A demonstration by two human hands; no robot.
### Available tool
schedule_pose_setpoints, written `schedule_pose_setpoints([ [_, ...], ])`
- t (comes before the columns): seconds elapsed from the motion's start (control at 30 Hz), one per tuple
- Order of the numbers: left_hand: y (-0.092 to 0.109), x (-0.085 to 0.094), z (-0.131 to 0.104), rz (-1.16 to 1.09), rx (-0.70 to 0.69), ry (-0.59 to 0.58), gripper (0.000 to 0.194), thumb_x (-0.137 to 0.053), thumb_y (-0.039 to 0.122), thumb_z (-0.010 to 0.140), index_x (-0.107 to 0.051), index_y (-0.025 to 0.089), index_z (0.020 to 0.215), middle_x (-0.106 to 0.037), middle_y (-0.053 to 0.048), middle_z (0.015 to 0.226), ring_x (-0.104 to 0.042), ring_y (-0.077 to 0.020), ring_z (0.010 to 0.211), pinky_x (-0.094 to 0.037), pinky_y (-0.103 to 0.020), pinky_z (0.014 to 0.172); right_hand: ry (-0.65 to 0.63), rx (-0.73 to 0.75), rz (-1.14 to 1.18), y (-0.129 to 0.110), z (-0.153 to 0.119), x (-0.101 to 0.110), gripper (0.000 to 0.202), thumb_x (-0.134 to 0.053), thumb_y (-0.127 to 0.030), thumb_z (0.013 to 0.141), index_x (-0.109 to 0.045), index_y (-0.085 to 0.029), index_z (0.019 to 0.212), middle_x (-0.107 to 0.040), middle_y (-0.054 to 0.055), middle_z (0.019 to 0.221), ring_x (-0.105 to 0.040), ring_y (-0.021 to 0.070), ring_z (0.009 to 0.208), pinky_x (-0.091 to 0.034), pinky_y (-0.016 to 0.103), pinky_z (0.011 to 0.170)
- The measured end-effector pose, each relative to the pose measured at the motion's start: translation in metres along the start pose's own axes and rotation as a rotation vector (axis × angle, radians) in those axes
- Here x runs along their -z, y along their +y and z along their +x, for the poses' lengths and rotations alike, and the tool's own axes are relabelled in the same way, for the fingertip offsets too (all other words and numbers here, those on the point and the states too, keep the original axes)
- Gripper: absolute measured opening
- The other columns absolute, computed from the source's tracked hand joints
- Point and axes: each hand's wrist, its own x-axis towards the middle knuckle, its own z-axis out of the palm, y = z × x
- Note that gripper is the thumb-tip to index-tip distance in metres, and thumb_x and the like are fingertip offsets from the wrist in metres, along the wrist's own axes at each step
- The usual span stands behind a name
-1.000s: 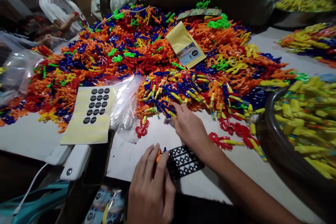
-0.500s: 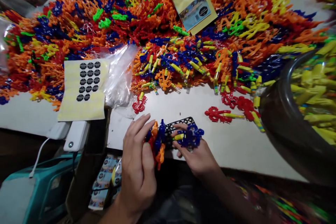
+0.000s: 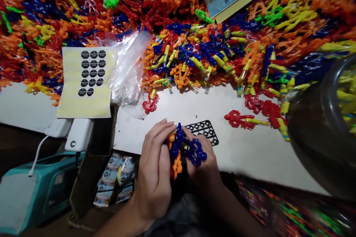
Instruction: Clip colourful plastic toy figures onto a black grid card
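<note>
My left hand [image 3: 157, 170] is closed around a bunch of plastic toy figures, an orange figure [image 3: 177, 166] and a blue figure [image 3: 177, 142] among them. Against that bunch, my right hand [image 3: 204, 159] grips another blue toy figure [image 3: 195, 152] with a bit of yellow showing on it. The fingertips of my right hand are partly hidden behind the figures. Just beyond my right hand, a black perforated plastic grid [image 3: 207, 131] lies on the white table [image 3: 250, 148]. Red toy figures [image 3: 236, 119] with yellow tubes lie to the right.
A large heap of colourful figures [image 3: 133, 11] covers the back. A dark tub [image 3: 314, 118] with yellow pieces stands at right. At left are a sticker sheet [image 3: 86, 107], plastic bags [image 3: 129, 70], a white power bank [image 3: 79, 133] and a teal stool [image 3: 41, 177]. Printed packets [image 3: 107, 177] sit below.
My right hand has brought its blue figure left, up against the bunch in my left hand. The black grid now shows more plainly behind it. The camera view has shifted.
</note>
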Motion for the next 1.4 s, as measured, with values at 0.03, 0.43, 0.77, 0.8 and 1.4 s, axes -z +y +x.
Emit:
schedule_pose_setpoints([
  [0.03, 0.0, 0.0, 0.0, -0.004, 0.008, 0.0, 0.044, -0.036, 0.018, 0.112, -0.058, 0.029, 0.148, -0.06, -0.004, 0.154, -0.051, -0.0195, 0.149, -0.039, -0.039, 0.129, -0.015, 0.026, -0.037, -0.002, 0.001, 0.0, 0.072, -0.043, -0.008, 0.102, -0.027, -0.023, 0.171, -0.075, 0.012, 0.116, -0.065, 0.0284, 0.095, -0.055, 0.046, 0.087],
  [0.43, 0.0, -0.002, 0.005, 0.025, -0.056, 0.025, 0.041, -0.037, 0.016, 0.112, -0.058, 0.025, 0.146, -0.06, -0.006, 0.151, -0.053, -0.0177, 0.146, -0.04, -0.033, 0.126, -0.054, 0.118, -0.128, -0.003, -0.001, -0.01, 0.085, -0.043, -0.011, 0.097, -0.005, -0.006, 0.173, -0.07, 0.015, 0.108, -0.058, 0.0313, 0.094, -0.053, 0.048, 0.089],
  [0.77, 0.007, 0.01, -0.007, 0.366, -0.394, 0.021, 0.06, -0.053, 0.031, 0.106, -0.044, 0.015, 0.163, -0.051, -0.015, 0.16, -0.043, -0.032, 0.155, -0.027, -0.047, 0.133, 0.033, -0.251, -0.578, 0.091, 0.02, 0.107, 0.056, -0.043, -0.008, 0.098, -0.058, -0.013, 0.151, -0.064, 0.021, 0.136, -0.058, 0.0388, 0.124, -0.052, 0.059, 0.105],
  [0.8, 0.006, 0.009, -0.008, 0.404, -0.413, 0.005, 0.064, -0.055, 0.032, 0.106, -0.04, 0.013, 0.165, -0.05, -0.016, 0.161, -0.041, -0.0323, 0.156, -0.025, -0.047, 0.134, -0.006, -0.25, -0.62, 0.099, 0.02, 0.115, 0.054, -0.044, -0.01, 0.098, -0.059, -0.014, 0.149, -0.064, 0.021, 0.133, -0.058, 0.039, 0.122, -0.053, 0.058, 0.103],
  [1.4, 0.024, 0.022, 0.011, 0.236, -0.128, 0.118, 0.04, -0.043, 0.022, 0.112, -0.064, 0.026, 0.145, -0.068, -0.004, 0.147, -0.06, -0.0214, 0.14, -0.043, -0.038, 0.123, 0.16, -0.456, 0.38, 0.064, -0.004, 0.096, 0.047, -0.068, -0.039, 0.097, -0.052, -0.031, 0.141, -0.073, 0.009, 0.11, -0.073, 0.0224, 0.081, -0.063, 0.038, 0.072],
])
